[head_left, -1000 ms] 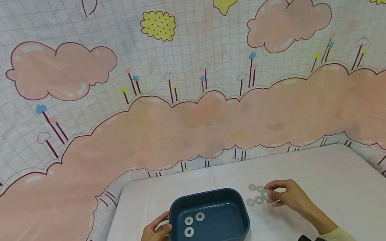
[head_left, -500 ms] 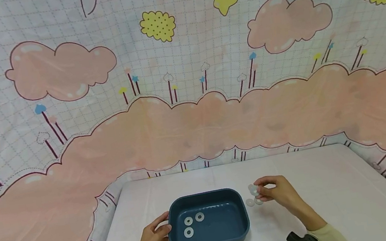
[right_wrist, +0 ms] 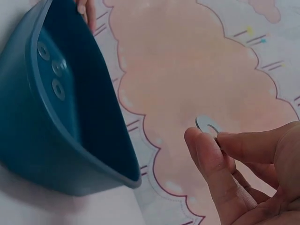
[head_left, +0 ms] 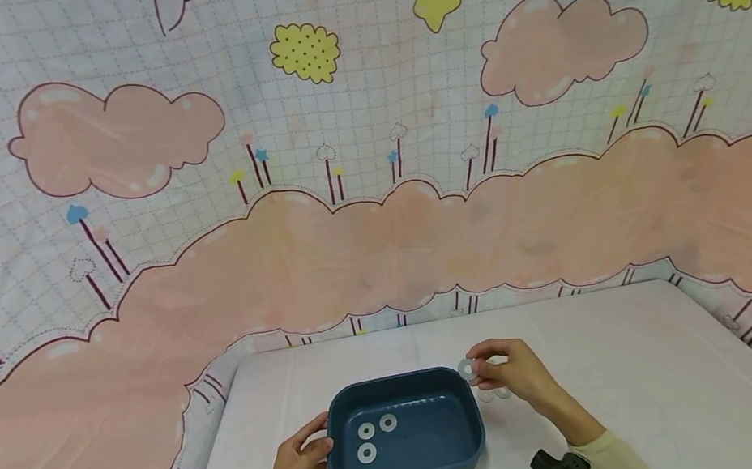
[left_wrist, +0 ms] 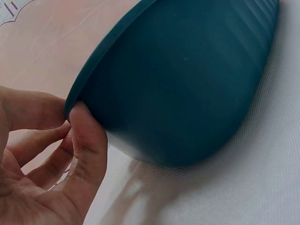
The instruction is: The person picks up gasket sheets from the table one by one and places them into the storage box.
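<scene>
Tray (head_left: 431, 443) unmoved; held washer (head_left: 462, 371) now brought to its far right corner.
The left hand (head_left: 294, 462) keeps its grip, pinching the tray's left rim. Three washers (head_left: 368, 460) lie inside. The held washer, pinched in the right hand's (head_left: 519, 373) grip, has left the loose washers (head_left: 504, 393) on the bench (head_left: 632, 358) and come nearer those three.

A pale washer (head_left: 462, 369) is held near a blue tray (head_left: 427, 444) containing three flat ones (head_left: 361, 454).
</scene>
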`<state>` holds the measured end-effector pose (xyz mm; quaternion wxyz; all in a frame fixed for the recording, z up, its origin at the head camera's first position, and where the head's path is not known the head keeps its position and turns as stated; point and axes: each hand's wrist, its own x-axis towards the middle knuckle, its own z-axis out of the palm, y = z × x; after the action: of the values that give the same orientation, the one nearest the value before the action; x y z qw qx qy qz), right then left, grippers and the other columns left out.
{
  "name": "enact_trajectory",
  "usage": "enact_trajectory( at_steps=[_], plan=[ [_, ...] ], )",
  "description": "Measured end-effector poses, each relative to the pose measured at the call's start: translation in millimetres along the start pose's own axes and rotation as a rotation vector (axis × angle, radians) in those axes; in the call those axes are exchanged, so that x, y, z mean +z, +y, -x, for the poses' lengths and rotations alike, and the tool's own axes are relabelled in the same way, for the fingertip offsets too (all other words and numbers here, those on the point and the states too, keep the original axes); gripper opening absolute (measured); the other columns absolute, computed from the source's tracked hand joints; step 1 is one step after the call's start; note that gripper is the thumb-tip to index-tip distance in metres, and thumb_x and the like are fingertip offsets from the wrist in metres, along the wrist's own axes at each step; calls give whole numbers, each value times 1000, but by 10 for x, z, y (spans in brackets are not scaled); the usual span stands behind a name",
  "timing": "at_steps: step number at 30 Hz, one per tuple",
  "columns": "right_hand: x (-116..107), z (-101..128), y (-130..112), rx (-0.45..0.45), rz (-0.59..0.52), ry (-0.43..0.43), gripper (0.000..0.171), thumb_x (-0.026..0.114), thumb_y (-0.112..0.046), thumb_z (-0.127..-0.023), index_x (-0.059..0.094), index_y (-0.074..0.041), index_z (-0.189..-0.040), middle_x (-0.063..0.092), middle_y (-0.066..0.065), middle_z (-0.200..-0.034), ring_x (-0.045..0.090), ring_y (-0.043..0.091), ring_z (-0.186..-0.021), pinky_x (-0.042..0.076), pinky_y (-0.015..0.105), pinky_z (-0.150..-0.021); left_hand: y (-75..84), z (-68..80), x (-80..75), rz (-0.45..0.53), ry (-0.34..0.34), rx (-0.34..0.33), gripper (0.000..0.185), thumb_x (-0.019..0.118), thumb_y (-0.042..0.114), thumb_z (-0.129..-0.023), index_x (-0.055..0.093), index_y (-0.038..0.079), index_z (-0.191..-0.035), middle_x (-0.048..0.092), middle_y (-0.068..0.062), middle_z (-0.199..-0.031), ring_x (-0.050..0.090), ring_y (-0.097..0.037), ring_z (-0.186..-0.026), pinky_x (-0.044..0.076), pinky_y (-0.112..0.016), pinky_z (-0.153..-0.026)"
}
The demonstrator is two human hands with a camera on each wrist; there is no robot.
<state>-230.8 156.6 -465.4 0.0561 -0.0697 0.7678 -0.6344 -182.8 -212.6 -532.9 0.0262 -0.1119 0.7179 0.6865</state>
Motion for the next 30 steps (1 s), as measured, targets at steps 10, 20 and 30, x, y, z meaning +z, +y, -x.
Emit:
enact_trajectory(
  at_steps=[10,20,30],
  plan=[
    [268,-62,-60,-8,-45,-27,22,63,-2,-92,66,5,-112,65,18,-100,75,23,-79,59,25,-68,-24,-20,-6,-18,5,-6,48,63,1,-90,55,2,-138,59,-15,-126,66,-18,-90,56,-32,-68],
    [553,-112,-67,-32,-77,-77,20,62,-1,-92,67,5,-111,64,15,-95,75,23,-78,59,27,-68,-21,-17,-6,-16,0,-1,49,63,1,-89,55,1,-138,59,-16,-126,66,-18,-90,56,-32,-68],
    [801,-127,-43,-13,-151,-145,21,63,-2,-92,66,8,-111,65,13,-88,74,24,-76,60,30,-68,-36,-21,-10,-19,4,4,49,63,0,-89,55,1,-138,58,-16,-126,65,-17,-88,56,-32,-68]
  ],
)
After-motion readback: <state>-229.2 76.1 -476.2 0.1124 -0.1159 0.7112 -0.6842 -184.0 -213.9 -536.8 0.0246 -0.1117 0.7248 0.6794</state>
